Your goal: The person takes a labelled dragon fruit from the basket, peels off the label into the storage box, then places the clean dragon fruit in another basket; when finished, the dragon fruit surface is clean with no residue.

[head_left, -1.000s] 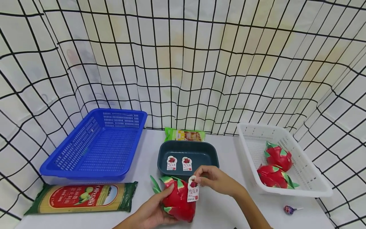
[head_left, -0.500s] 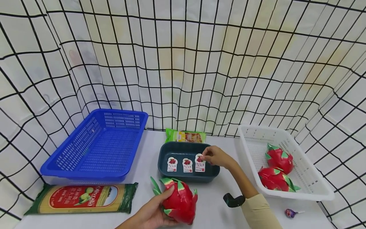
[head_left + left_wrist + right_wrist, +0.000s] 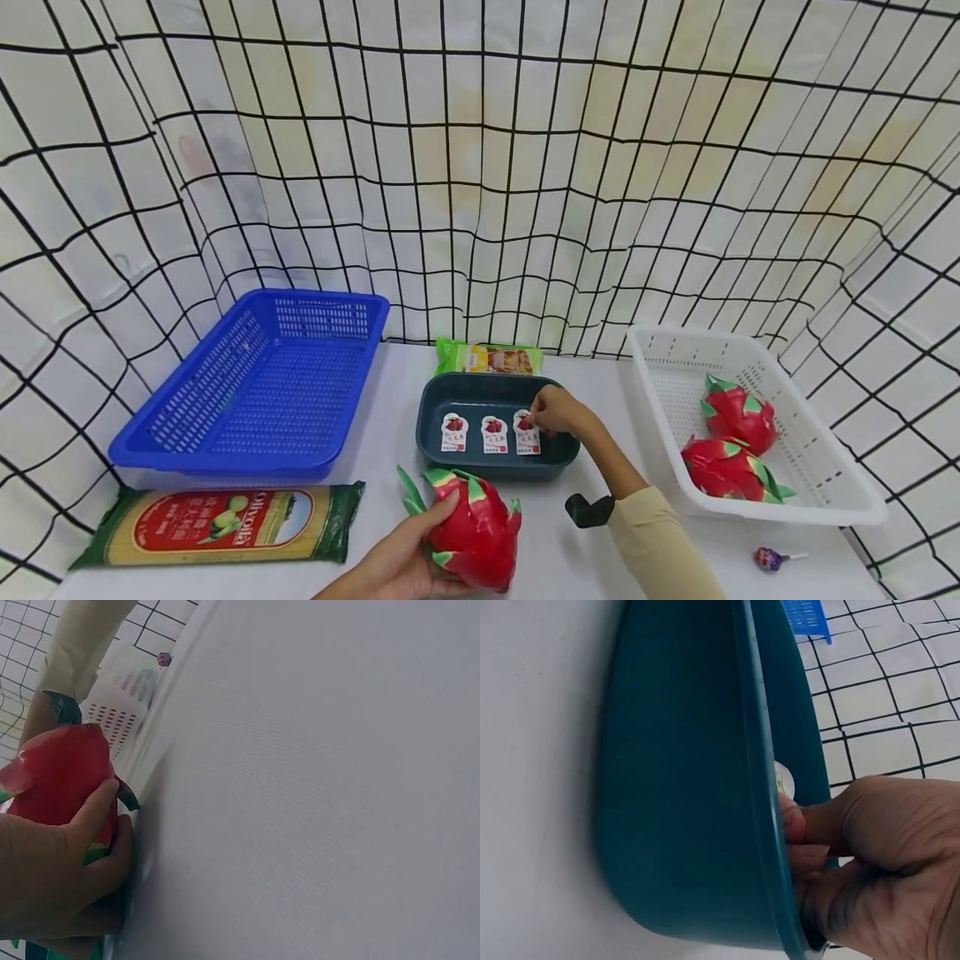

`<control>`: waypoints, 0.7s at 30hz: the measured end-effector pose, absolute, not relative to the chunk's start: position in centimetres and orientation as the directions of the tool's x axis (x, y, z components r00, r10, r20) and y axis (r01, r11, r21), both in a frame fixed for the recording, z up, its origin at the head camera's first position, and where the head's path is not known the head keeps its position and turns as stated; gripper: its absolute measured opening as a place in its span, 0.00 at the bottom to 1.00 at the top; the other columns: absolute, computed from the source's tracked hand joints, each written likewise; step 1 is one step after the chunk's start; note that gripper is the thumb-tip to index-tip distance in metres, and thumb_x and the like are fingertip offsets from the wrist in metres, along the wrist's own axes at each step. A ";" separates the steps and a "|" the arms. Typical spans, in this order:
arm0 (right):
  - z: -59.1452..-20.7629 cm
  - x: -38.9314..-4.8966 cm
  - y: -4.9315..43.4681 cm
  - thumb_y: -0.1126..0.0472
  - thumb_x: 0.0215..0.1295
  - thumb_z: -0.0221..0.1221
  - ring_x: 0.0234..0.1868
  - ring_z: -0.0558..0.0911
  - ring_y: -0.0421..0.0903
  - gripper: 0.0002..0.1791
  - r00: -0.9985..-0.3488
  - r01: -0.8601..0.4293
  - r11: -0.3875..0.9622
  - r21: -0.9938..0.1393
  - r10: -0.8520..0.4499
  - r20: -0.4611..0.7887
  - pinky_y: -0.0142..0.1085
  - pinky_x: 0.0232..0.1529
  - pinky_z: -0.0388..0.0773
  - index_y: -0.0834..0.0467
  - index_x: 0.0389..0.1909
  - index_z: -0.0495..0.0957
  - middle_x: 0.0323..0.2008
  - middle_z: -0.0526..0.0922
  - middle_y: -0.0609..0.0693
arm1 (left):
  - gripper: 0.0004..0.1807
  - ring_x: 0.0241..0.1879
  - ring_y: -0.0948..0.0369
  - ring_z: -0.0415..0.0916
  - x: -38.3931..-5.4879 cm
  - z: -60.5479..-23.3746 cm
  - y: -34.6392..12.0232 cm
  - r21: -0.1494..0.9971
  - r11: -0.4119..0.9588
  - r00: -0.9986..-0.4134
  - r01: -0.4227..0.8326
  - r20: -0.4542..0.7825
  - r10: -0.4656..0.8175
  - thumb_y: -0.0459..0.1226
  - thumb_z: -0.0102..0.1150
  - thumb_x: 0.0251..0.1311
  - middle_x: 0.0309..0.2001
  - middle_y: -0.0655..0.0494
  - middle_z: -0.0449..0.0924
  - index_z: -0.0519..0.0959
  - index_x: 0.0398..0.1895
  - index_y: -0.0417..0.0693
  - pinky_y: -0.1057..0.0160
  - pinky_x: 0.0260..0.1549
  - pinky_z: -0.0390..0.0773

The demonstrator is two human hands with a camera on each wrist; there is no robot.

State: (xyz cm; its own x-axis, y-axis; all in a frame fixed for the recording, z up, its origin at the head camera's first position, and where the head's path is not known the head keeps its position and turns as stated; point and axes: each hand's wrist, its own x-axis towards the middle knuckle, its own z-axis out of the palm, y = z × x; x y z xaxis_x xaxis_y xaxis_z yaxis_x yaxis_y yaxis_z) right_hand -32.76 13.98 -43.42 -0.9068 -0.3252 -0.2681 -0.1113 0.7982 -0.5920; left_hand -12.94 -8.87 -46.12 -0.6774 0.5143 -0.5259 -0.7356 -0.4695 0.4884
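Note:
My left hand (image 3: 411, 552) holds a red dragon fruit (image 3: 480, 529) with green-tipped scales, thumb across its side; the left wrist view shows the same grip. Inside the dark teal tub (image 3: 497, 472), my right hand (image 3: 558, 410) pinches the top of a white dragon fruit label (image 3: 527, 437). Two more such labels, one at the left (image 3: 453, 433) and one in the middle (image 3: 494, 435), line up beside it. In the right wrist view the tub's wall (image 3: 682, 787) hides most of the pinched label, leaving only its rounded edge (image 3: 784, 780) visible by the fingertips.
A blue basket (image 3: 360, 375) stands at the left, behind a pasta pack (image 3: 217, 527). The white basket (image 3: 787, 510) at right holds two dragon fruits (image 3: 738, 417). A lollipop (image 3: 768, 559) lies before it. Behind the tub is a green snack packet (image 3: 491, 358); black mesh encloses the table.
My right hand has carried the label away from the dragon fruit, forward into the tub, and lowered it beside the other two. My left hand keeps the dragon fruit almost in place.

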 end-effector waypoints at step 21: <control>-46.4 -32.7 11.8 0.67 0.61 0.64 0.18 0.68 0.41 0.14 -0.978 -0.110 0.937 -0.331 -0.162 -0.133 0.29 0.18 0.66 0.61 0.19 0.72 0.15 0.64 0.47 | 0.60 0.71 0.36 0.52 -12.8 -46.3 -8.9 0.418 -0.489 -0.642 -0.766 -0.540 0.544 0.55 0.64 0.58 0.70 0.35 0.51 0.31 0.74 0.40 0.51 0.64 0.72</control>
